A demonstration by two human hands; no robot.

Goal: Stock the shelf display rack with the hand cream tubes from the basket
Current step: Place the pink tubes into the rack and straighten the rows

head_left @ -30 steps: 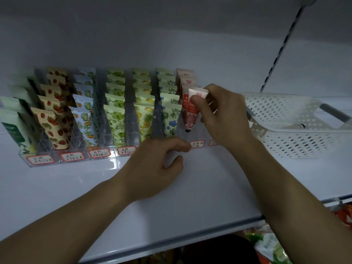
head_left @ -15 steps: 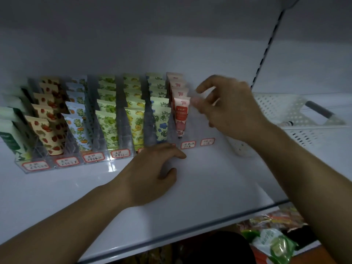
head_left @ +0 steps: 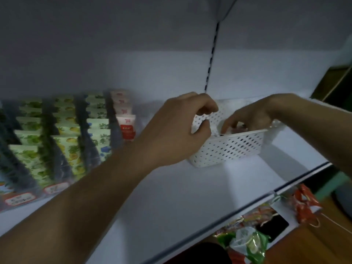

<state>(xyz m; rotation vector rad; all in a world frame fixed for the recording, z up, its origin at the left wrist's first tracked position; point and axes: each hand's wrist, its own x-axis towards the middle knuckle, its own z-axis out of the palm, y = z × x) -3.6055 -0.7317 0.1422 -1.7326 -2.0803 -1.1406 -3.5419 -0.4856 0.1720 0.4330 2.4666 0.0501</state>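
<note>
A white perforated basket (head_left: 232, 147) stands on the white shelf (head_left: 171, 197) at centre right. My right hand (head_left: 251, 117) reaches down inside it, fingers spread over something dark and small that I cannot make out. My left hand (head_left: 177, 132) is at the basket's left end with curled fingers over its rim; whether it grips the rim is unclear. The clear display rack (head_left: 21, 199) at the left holds rows of patterned hand cream tubes (head_left: 66, 145). A red-and-white tube (head_left: 127, 126) stands at the front of the rightmost filled row.
The shelf's front edge (head_left: 247, 206) runs diagonally at lower right. Below it lie colourful snack packets (head_left: 247, 244) and red packets (head_left: 304, 202). A slotted upright (head_left: 211, 60) divides the back wall above the basket.
My right hand let go of the red-and-white tube in the rack and moved right into the basket. My left hand left the rack's front and went to the basket's left end. The view swung right.
</note>
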